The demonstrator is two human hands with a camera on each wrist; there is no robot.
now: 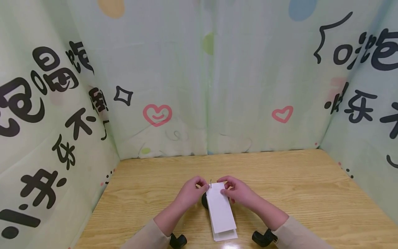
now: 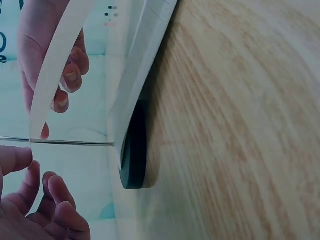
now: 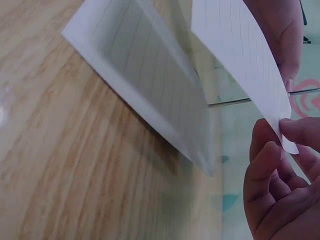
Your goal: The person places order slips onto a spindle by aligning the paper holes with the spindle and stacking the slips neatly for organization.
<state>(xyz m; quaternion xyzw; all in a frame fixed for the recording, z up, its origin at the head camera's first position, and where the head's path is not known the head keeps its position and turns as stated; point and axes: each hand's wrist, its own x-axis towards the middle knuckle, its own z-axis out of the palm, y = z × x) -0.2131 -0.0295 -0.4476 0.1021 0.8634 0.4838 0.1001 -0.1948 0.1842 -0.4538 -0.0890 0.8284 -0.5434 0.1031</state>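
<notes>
A thin metal spike stands upright on a round black base, mostly hidden under paper. The upper sheet of paper is pierced near its far edge and held partway up the spike. Below it lies more lined paper, at the spike's foot, its near end tilted over the table. My left hand pinches the upper sheet's far left corner, close beside the spike. My right hand pinches that sheet's far right edge between thumb and index finger, the other fingers loosely curled.
The wooden table spreads around the paper. A pale patterned curtain with hearts and black lettering closes off the back and both sides. Black wrist mounts sit by both sleeves.
</notes>
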